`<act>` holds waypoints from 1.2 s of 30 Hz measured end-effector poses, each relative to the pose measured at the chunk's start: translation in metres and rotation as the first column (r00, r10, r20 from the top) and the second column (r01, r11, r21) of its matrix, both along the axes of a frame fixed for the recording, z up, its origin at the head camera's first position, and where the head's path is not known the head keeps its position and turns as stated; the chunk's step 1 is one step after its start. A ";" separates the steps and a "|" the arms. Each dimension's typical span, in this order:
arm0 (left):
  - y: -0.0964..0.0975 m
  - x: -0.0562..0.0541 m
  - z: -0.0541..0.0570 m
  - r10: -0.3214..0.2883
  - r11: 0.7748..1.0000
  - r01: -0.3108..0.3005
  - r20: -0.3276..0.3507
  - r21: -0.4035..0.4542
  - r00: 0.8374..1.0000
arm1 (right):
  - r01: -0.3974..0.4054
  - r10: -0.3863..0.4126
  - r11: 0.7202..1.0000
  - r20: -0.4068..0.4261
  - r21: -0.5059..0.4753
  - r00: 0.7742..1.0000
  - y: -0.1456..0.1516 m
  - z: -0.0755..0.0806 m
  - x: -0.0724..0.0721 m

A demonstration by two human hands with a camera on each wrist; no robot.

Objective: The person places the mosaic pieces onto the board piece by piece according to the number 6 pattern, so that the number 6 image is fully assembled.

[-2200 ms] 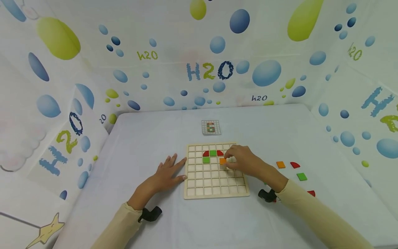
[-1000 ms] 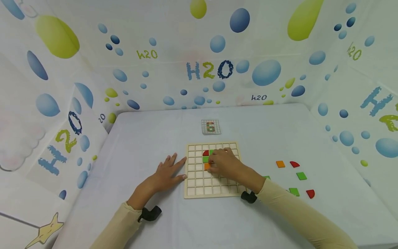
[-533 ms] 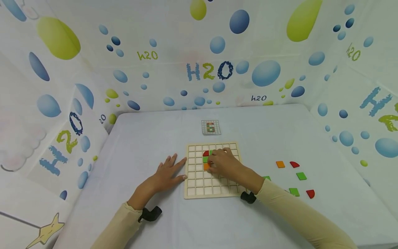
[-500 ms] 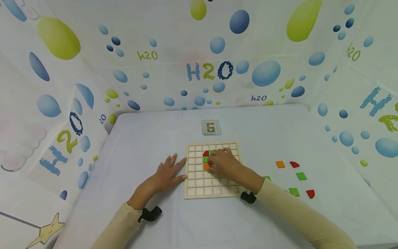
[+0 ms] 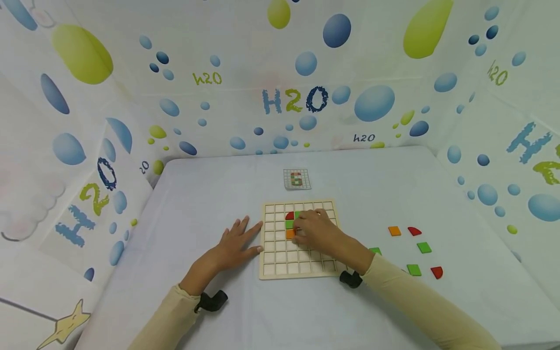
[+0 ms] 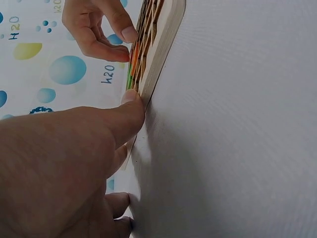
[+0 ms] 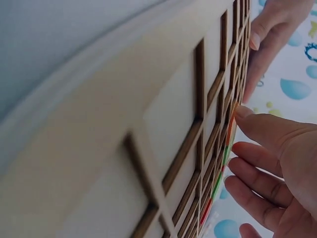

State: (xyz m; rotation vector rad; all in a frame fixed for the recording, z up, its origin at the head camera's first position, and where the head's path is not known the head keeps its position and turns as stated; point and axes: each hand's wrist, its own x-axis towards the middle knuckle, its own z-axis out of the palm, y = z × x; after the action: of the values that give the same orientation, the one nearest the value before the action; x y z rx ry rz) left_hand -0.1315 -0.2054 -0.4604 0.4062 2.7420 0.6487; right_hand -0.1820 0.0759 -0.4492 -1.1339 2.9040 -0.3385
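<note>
My right hand (image 5: 317, 228) is over the wooden grid board (image 5: 274, 256), its thumb and fingers curled at an orange square tile (image 5: 290, 234) lying in a cell. In the right wrist view the thumb (image 7: 242, 113) touches that orange tile. Behind it sit a green square tile (image 5: 289, 224) and a red quarter-round tile (image 5: 289, 216); part of another green tile (image 5: 297, 214) shows beside the red one, and the hand hides whatever lies further right. My left hand (image 5: 229, 249) rests on the table with fingers spread, fingertip and thumb against the board's left edge.
A small printed card (image 5: 296, 179) with a coloured pattern on a grid lies behind the board. To the right are loose tiles: an orange square (image 5: 394, 231), red quarter-rounds (image 5: 414, 231) and several green squares (image 5: 424, 248). Patterned cloth (image 5: 245, 116) walls in the table.
Over the last two seconds my right hand carried the orange tile left across the board to the cell in front of the green tile, then stayed there. The left hand has not moved.
</note>
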 end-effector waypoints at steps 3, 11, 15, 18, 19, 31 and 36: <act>0.000 0.000 0.000 0.004 1.000 -0.004 0.001 0.003 1.000 | 0.000 0.001 1.000 0.013 -0.027 1.000 0.007 0.002 -0.001; 0.000 0.001 0.001 0.003 1.000 -0.003 0.006 0.008 1.000 | 0.035 -0.021 0.992 0.116 -0.122 0.993 0.037 0.009 -0.012; -0.001 0.000 0.000 0.002 1.000 -0.002 0.007 0.006 1.000 | 0.042 -0.019 0.974 0.102 -0.221 0.995 0.062 0.018 -0.016; -0.001 -0.001 -0.001 -0.004 1.000 0.004 0.002 -0.001 1.000 | 0.089 -0.064 0.965 0.106 -0.248 0.992 0.083 0.025 -0.017; -0.001 -0.002 -0.001 -0.005 1.000 0.005 0.003 -0.004 1.000 | 0.110 -0.085 0.962 0.109 -0.250 0.990 0.091 0.027 -0.018; -0.002 -0.003 0.001 -0.005 1.000 0.005 0.041 -0.008 0.999 | 0.292 -0.264 0.908 0.132 -0.300 0.955 0.172 0.034 -0.006; -0.001 -0.003 0.000 0.001 1.000 0.000 0.052 -0.005 0.999 | 0.352 -0.320 0.897 0.156 -0.267 0.934 0.200 0.027 -0.001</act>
State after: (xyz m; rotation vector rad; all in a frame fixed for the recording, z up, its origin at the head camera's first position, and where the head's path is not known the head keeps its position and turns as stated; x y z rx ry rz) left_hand -0.1350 -0.2064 -0.4607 0.3825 2.6944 0.6434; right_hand -0.1826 0.2757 -0.4217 -0.5920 3.0112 -0.8309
